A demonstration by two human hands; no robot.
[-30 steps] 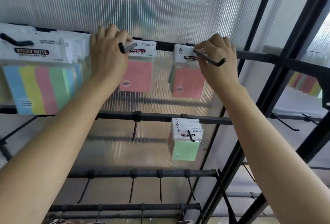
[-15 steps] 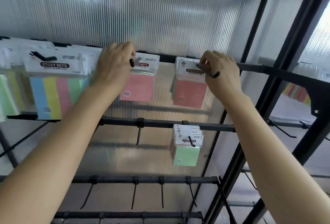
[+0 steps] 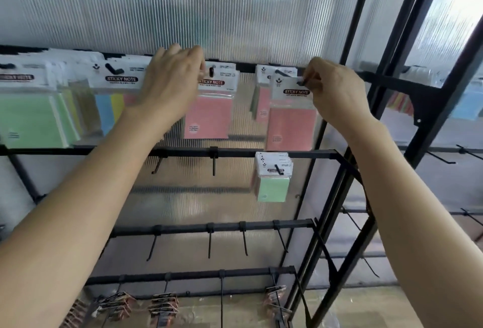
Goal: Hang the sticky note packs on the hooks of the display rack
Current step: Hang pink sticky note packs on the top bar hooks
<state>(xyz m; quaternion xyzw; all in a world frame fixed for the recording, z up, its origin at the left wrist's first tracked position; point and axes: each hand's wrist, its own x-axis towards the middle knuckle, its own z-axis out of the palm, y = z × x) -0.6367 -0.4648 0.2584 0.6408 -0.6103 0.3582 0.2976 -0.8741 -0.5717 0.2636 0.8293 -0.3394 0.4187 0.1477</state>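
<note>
Both my hands are up at the top bar (image 3: 245,67) of the black display rack. My right hand (image 3: 337,95) pinches the white header of a pink sticky note pack (image 3: 291,129) at the tip of a hook; another pack hangs behind it. My left hand (image 3: 172,84) holds the left edge of a second pink pack (image 3: 210,118), which hangs on the neighbouring hook (image 3: 211,71). Further left hang a multicolour pack (image 3: 115,108) and green packs (image 3: 28,121). A green pack stack (image 3: 273,186) hangs on the second bar.
Bare black hooks (image 3: 213,164) stick out from the second and third bars. Copper-coloured items (image 3: 164,304) hang on the bottom bar. The rack's black side frame (image 3: 366,129) runs down on the right, with another rack section and more packs (image 3: 467,103) beyond it.
The view has dropped lower on the rack. My right hand has drawn its pink pack forward to the hook's tip, away from the pack behind. My left hand stays at the left pink pack.
</note>
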